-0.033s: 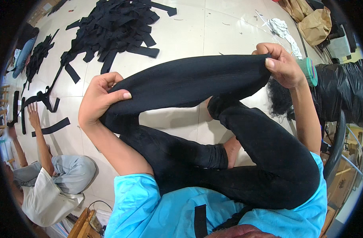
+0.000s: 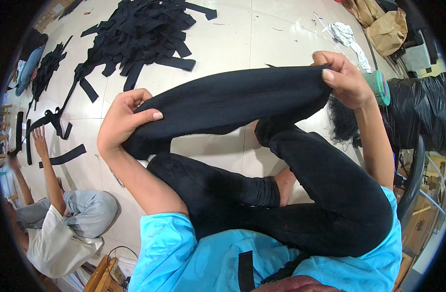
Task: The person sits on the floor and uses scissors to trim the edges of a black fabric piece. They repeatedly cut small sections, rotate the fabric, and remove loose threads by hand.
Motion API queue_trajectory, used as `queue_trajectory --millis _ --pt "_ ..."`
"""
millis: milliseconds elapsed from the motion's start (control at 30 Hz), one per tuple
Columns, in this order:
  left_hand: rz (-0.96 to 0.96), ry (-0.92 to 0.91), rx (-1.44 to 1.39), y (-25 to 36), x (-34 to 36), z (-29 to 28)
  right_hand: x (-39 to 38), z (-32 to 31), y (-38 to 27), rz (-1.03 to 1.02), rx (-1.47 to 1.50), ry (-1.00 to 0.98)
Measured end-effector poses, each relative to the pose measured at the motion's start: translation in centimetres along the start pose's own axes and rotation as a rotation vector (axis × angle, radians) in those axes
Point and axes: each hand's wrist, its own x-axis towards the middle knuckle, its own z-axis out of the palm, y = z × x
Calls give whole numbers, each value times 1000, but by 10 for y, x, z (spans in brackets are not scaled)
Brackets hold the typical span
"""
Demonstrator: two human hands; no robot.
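A wide strip of black fabric [image 2: 232, 100] is stretched out in the air above my crossed legs. My left hand [image 2: 123, 119] pinches its left end, thumb on top and fingers curled behind. At the other end, my right hand [image 2: 343, 80] grips the upper corner between thumb and curled fingers. The cloth's lower edge hangs loose and sags under the left hand, close to my knee. Beyond it, a large heap of black fabric strips [image 2: 137, 36] lies on the tiled floor.
To my left sits a co-worker in a white shirt [image 2: 57, 243], one hand [image 2: 40, 141] by black strips on the floor. A black plastic bag [image 2: 417, 112], a green round container [image 2: 380, 88] and a brown paper bag [image 2: 386, 31] stand on the right. White cloth [image 2: 344, 35] lies near them.
Very little differs. The strip has shifted slightly between my hands, and its loose lower left edge has lifted a bit off my knee. Both hands keep their grip.
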Motion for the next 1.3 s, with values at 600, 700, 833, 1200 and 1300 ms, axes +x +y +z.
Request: queue_trajectory --millis 600,700,833,1200,1300 --pt "431 -145 -132 51 48 116 28 46 -4 -30 -464 -87" --pt "410 -163 -150 50 45 104 25 41 -10 27 -539 -171" --pt "424 -87 -222 37 51 93 26 39 -5 2 -600 -233" --pt "349 -333 -291 54 56 145 37 56 -11 80 -88 -98" --pt "373 -291 -221 55 57 148 48 52 -20 1 -336 -98"
